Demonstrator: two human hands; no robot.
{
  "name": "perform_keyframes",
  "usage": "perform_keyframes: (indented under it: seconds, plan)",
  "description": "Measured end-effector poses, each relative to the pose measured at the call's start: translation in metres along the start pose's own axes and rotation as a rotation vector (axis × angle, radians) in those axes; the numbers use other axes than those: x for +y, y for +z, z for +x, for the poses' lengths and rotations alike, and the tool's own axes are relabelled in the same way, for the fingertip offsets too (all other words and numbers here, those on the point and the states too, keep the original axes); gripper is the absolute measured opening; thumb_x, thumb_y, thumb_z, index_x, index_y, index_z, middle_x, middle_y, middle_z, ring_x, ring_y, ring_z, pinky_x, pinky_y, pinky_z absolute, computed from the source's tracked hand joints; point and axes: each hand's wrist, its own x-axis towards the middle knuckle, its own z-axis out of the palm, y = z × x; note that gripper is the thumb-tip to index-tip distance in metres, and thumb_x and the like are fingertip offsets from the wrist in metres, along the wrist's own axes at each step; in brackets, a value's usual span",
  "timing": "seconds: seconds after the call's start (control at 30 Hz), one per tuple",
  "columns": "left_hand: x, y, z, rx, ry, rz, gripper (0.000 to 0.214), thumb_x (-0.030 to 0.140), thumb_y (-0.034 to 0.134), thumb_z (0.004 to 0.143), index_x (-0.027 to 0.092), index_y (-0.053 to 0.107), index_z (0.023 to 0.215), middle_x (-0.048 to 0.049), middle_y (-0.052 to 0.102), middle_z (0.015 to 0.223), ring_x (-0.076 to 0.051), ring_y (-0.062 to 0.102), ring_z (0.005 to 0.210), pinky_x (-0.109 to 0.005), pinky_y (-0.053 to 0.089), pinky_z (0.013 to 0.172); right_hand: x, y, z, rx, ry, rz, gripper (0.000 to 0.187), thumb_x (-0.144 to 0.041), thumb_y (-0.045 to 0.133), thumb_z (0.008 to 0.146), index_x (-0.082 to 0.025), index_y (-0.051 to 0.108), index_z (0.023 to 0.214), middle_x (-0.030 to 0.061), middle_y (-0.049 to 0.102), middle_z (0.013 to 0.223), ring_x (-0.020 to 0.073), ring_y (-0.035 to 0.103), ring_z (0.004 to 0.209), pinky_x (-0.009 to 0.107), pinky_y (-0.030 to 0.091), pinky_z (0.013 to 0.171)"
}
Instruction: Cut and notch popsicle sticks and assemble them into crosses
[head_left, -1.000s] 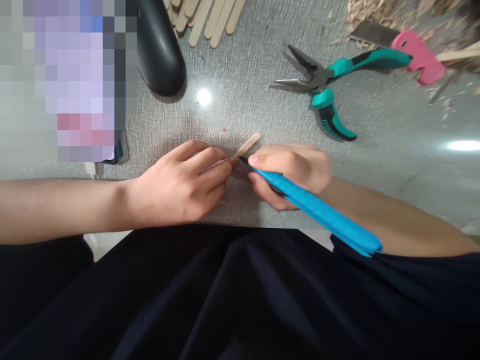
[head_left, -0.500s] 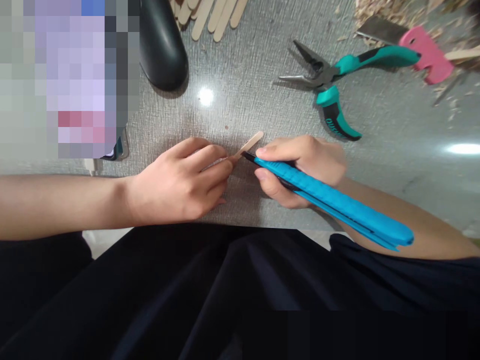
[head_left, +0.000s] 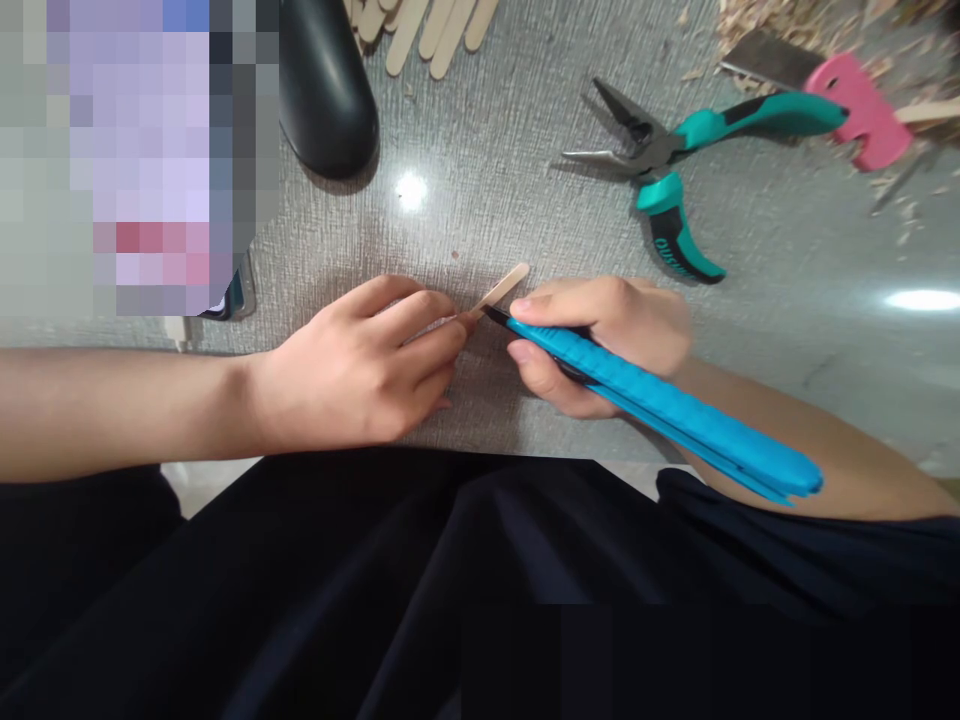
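My left hand (head_left: 375,360) is closed around a thin wooden craft stick (head_left: 512,284), whose rounded end sticks out past the fingertips toward the upper right. The rest of the stick is hidden under the fingers. My right hand (head_left: 600,345) grips a blue utility knife (head_left: 675,405) near its front, between thumb and fingers. The knife's dark tip meets the stick just beside my left fingertips. Its handle slants down to the right, over my right forearm.
Open long-nose pliers (head_left: 656,150) with teal handles lie beyond my right hand. Past them are a pink-handled blade (head_left: 859,110) and wood shavings (head_left: 750,15). Several craft sticks (head_left: 450,35) lie at the top, next to a black rounded object (head_left: 330,90). A blurred-out patch covers the upper left.
The knife's tip has shifted very slightly left and down along the stick, toward my left fingertips. My left hand holds its place.
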Motion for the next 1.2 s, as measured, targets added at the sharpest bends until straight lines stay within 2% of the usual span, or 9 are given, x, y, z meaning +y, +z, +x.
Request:
perform_keyframes:
  seconds: [0.1, 0.4, 0.57, 0.73, 0.83, 0.93, 1.07, 1.2]
  plan:
    - [0.000, 0.000, -0.001, -0.022, -0.012, -0.025, 0.025, 0.030, 0.067, 0.119, 0.011, 0.082, 0.113, -0.0154, 0.084, 0.129, -0.031, 0.081, 0.121, -0.048, 0.070, 0.093, 0.000, 0.000, 0.001, -0.012, -0.008, 0.017, 0.023, -0.023, 0.075, 0.110, -0.030, 0.069, 0.131, -0.0091, 0.072, 0.071, 0.0181, 0.077, 0.061, 0.030, 0.066, 0.063]
    - [0.004, 0.003, -0.005, -0.036, -0.120, -0.120, 0.019, 0.027, 0.067, 0.117, 0.016, 0.082, 0.118, -0.0128, 0.083, 0.135, -0.032, 0.079, 0.131, -0.052, 0.068, 0.102, 0.004, 0.000, 0.001, -0.040, -0.083, -0.034, 0.021, -0.023, 0.071, 0.111, -0.029, 0.065, 0.131, -0.0050, 0.080, 0.087, 0.0164, 0.079, 0.070, 0.028, 0.064, 0.061]
    - [0.003, -0.001, -0.001, -0.044, -0.042, -0.027, 0.021, 0.027, 0.067, 0.118, 0.016, 0.081, 0.106, -0.0119, 0.084, 0.125, -0.030, 0.080, 0.123, -0.049, 0.071, 0.097, 0.002, 0.001, 0.002, -0.043, -0.121, -0.061, 0.026, -0.019, 0.073, 0.109, -0.027, 0.063, 0.131, -0.0038, 0.081, 0.090, 0.0143, 0.075, 0.067, 0.026, 0.064, 0.065]
    - [0.005, -0.001, 0.001, -0.028, -0.036, 0.042, 0.024, 0.024, 0.066, 0.118, 0.015, 0.080, 0.100, -0.0116, 0.085, 0.122, -0.028, 0.080, 0.118, -0.045, 0.070, 0.094, 0.002, -0.001, 0.003, -0.041, -0.105, -0.053, 0.025, -0.021, 0.071, 0.111, -0.031, 0.063, 0.132, -0.0040, 0.084, 0.094, 0.0159, 0.082, 0.074, 0.027, 0.066, 0.067]
    - [0.003, 0.000, 0.000, -0.042, -0.041, 0.036, 0.025, 0.027, 0.063, 0.119, 0.017, 0.081, 0.104, -0.0102, 0.084, 0.128, -0.028, 0.079, 0.121, -0.047, 0.069, 0.098, 0.002, -0.002, 0.002, -0.064, -0.058, -0.034, 0.021, -0.026, 0.071, 0.114, -0.028, 0.065, 0.134, -0.0019, 0.085, 0.092, 0.0177, 0.083, 0.074, 0.028, 0.067, 0.066]
    - [-0.001, 0.001, -0.001, -0.064, -0.053, -0.019, 0.024, 0.033, 0.064, 0.119, 0.017, 0.081, 0.112, -0.0109, 0.082, 0.127, -0.030, 0.077, 0.120, -0.048, 0.066, 0.096, 0.001, -0.002, 0.001, -0.076, 0.022, -0.017, 0.022, -0.029, 0.073, 0.114, -0.029, 0.067, 0.136, -0.0028, 0.085, 0.089, 0.0204, 0.084, 0.072, 0.033, 0.069, 0.065]
    - [-0.003, 0.004, -0.003, -0.060, -0.104, -0.076, 0.024, 0.033, 0.066, 0.117, 0.016, 0.078, 0.128, -0.0124, 0.078, 0.126, -0.032, 0.074, 0.117, -0.051, 0.064, 0.092, 0.002, -0.001, 0.001, -0.064, 0.002, 0.016, 0.022, -0.032, 0.072, 0.116, -0.032, 0.068, 0.137, -0.0021, 0.086, 0.095, 0.0210, 0.085, 0.076, 0.034, 0.071, 0.066]
    - [0.001, 0.009, -0.007, 0.003, -0.185, -0.167, 0.031, 0.028, 0.070, 0.111, 0.022, 0.073, 0.141, -0.0109, 0.074, 0.130, -0.035, 0.075, 0.123, -0.059, 0.065, 0.102, 0.003, 0.001, -0.001, -0.028, 0.043, 0.024, 0.024, -0.039, 0.074, 0.117, -0.033, 0.073, 0.140, -0.0013, 0.088, 0.098, 0.0222, 0.087, 0.079, 0.036, 0.072, 0.068]
